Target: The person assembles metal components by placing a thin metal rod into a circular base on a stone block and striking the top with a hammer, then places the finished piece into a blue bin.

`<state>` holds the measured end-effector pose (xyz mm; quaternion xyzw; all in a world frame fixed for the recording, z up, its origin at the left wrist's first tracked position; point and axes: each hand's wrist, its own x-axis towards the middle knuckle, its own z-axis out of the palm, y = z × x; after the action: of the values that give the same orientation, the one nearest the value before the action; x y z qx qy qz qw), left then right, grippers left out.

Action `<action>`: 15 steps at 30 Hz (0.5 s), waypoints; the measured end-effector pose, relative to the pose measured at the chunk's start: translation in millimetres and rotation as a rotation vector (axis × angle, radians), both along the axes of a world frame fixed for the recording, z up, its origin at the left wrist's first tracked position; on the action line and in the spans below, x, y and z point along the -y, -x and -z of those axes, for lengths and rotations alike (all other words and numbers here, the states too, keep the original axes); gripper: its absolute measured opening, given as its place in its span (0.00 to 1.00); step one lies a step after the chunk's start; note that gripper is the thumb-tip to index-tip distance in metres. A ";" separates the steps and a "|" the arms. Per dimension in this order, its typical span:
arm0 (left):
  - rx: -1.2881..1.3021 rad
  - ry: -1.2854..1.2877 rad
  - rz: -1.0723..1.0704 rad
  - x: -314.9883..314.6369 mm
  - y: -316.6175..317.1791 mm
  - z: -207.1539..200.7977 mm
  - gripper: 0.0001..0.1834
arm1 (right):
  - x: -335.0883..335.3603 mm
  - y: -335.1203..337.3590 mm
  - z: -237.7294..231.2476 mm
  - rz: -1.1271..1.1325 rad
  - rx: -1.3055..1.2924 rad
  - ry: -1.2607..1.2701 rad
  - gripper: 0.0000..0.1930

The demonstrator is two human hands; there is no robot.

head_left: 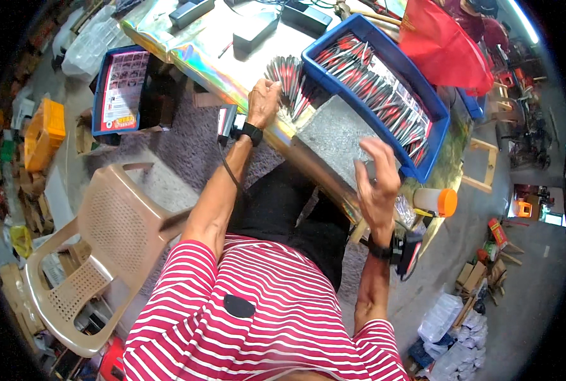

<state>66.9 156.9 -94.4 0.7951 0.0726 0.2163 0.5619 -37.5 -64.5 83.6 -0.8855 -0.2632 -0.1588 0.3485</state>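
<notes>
My left hand [265, 103] is at the table's near edge, its fingers curled together against the left side of a fanned heap of slim red, black and silver pen-like sticks [287, 77]. Whatever sits between those fingertips is too small to make out. Raised over the near side of a grey flat slab [337, 133], my right hand [379, 181] has its fingers apart and holds nothing; it is slightly blurred. Beyond the slab stands a blue plastic bin [440, 134] filled with rows of the same slim sticks and some printed cards.
A jar with an orange lid [446, 202] lies right of my right hand. Black boxes [255, 32] stand at the table's back, a red bag [445, 47] behind the bin. Left are another blue bin [97, 95] with printed sheets and a beige plastic chair [121, 209].
</notes>
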 end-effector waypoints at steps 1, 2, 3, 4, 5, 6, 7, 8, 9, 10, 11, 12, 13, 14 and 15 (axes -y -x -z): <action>-0.075 0.117 0.016 0.3 1.6 -9.8 0.15 | 7.6 13.8 1.7 0.039 -0.059 -0.021 0.15; -0.073 0.152 0.010 1.4 0.3 -12.8 0.12 | 14.8 26.7 3.7 0.078 -0.119 -0.043 0.14; -0.070 0.182 -0.007 -1.1 1.3 -15.7 0.11 | 18.0 38.3 1.8 0.085 -0.104 -0.033 0.12; -0.068 0.216 -0.014 0.4 1.3 -21.0 0.09 | 22.8 49.3 3.1 0.120 -0.090 -0.016 0.11; -0.165 0.322 -0.095 2.5 -1.0 -27.0 0.09 | 28.4 59.3 7.2 0.153 -0.129 -0.023 0.10; -0.262 0.426 -0.178 4.2 -2.1 -34.2 0.09 | 34.2 68.9 12.8 0.187 -0.167 -0.031 0.10; -0.312 0.404 -0.184 1.2 -4.8 -36.6 0.11 | 38.6 77.4 16.7 0.190 -0.169 -0.033 0.10; -0.348 0.379 -0.178 -4.4 -11.1 -31.1 0.08 | 42.5 85.1 20.9 0.229 -0.228 -0.045 0.09; -0.395 0.370 -0.108 -7.9 -15.3 -32.6 0.06 | 46.3 91.6 25.4 0.275 -0.286 -0.058 0.09; -0.441 0.360 -0.040 -10.7 -17.2 -33.4 0.06 | 49.3 96.9 29.7 0.284 -0.287 -0.062 0.09; -0.408 0.267 -0.025 -12.6 -15.9 -33.2 0.06 | 51.7 101.6 34.0 0.317 -0.292 -0.061 0.08; -0.371 0.171 -0.018 -15.7 -13.9 -34.6 0.07 | 52.9 105.5 38.3 0.345 -0.298 -0.063 0.07; -0.332 0.076 -0.015 -18.7 -11.7 -36.2 0.08 | 53.6 108.6 41.3 0.354 -0.275 -0.055 0.06; -0.473 0.060 -0.042 -24.0 -22.3 -24.5 0.08 | 52.8 111.7 42.1 0.357 -0.275 -0.061 0.06; -0.472 0.053 -0.033 -24.0 -18.4 -26.5 0.08 | 50.7 114.0 41.4 0.359 -0.363 -0.150 0.05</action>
<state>85.3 180.9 -67.9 0.8073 0.2204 0.0317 0.5466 -151.5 -115.1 42.3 -0.9037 -0.0226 -0.0755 0.4208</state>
